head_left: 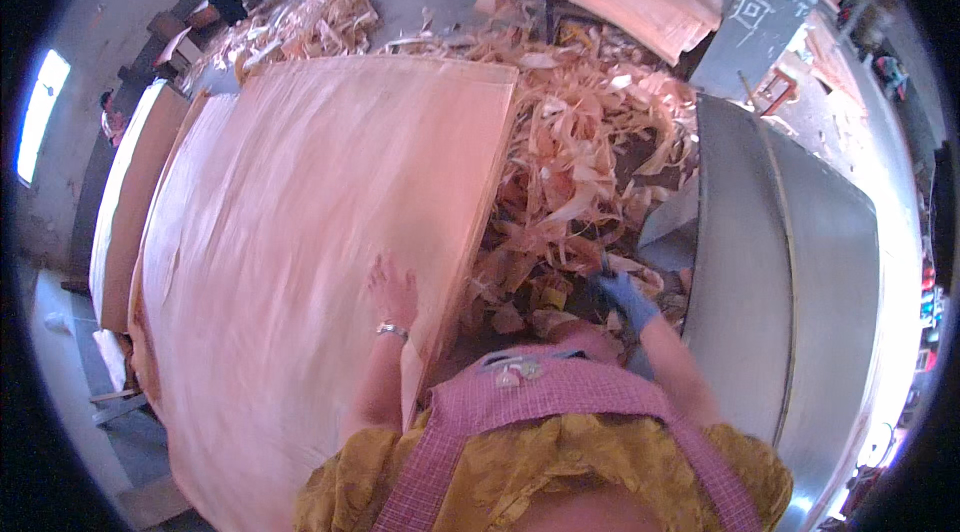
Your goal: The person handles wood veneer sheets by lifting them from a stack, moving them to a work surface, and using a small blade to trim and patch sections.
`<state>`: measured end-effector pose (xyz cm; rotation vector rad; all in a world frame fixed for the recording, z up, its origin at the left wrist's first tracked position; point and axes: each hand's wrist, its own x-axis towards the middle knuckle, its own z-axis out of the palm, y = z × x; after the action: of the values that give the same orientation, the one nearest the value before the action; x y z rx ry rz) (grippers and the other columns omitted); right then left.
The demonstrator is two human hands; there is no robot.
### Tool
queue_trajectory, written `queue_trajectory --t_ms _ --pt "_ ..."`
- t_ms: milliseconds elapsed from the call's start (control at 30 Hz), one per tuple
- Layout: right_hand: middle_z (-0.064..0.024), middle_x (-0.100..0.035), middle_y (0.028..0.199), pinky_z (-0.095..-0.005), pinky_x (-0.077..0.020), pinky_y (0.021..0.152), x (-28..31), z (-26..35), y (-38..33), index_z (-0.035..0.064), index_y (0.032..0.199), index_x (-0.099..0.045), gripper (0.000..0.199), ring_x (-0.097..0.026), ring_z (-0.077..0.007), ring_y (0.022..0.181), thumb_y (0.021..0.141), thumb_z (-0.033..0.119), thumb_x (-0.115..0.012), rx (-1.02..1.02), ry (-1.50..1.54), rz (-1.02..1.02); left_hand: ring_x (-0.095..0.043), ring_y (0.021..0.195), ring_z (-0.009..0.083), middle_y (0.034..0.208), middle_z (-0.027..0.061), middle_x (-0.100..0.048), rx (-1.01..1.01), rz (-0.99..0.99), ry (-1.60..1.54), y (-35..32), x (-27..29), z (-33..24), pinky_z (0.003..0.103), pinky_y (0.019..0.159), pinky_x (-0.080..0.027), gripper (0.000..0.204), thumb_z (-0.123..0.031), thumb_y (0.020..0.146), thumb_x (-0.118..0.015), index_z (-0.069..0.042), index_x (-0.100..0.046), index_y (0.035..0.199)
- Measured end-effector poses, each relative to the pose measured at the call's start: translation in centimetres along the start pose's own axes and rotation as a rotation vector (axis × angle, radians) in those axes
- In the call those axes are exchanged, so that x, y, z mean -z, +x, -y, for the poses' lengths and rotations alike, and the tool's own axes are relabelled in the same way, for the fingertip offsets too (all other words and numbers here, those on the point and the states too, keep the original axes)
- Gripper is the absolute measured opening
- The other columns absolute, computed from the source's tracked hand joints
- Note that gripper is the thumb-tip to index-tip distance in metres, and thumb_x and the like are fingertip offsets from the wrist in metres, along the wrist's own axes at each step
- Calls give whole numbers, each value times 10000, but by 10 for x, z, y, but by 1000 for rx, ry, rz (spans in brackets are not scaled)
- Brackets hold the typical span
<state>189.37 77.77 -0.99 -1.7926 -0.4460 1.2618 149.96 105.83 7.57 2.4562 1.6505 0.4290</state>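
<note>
The sheets (320, 192) lie already stacked on the left, loose scraps (580, 162) heaped just beside them; the work looks well under way, though how much is left I can't tell. The left hand (393, 292), unclenched with fingers spread, seems to rest on the top sheet. The right hand (622, 294), gloved in blue, is among the near scraps, too blurred to tell whether it grasps any.

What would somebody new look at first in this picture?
Probably the big pinkish stack of thin sheets filling much of the left side, with the bare left hand spread over it. Next comes the messy heap of curly strips to its right. The blue-gloved right hand stands out too, low down beside those strips.
</note>
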Motion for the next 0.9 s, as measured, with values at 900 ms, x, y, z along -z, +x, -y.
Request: queue_trajectory --t_ms 900 --pt "-23 -648 784 -263 -471 564 -49 398 541 27 927 -659 234 -566 -99 665 861 242 -725 -19 -522 956 -614 1059 287 1190 121 -614 1805 -110 -2257 378 -229 -322 456 908 -514 670 -625 903 -525 -49 -516 1245"
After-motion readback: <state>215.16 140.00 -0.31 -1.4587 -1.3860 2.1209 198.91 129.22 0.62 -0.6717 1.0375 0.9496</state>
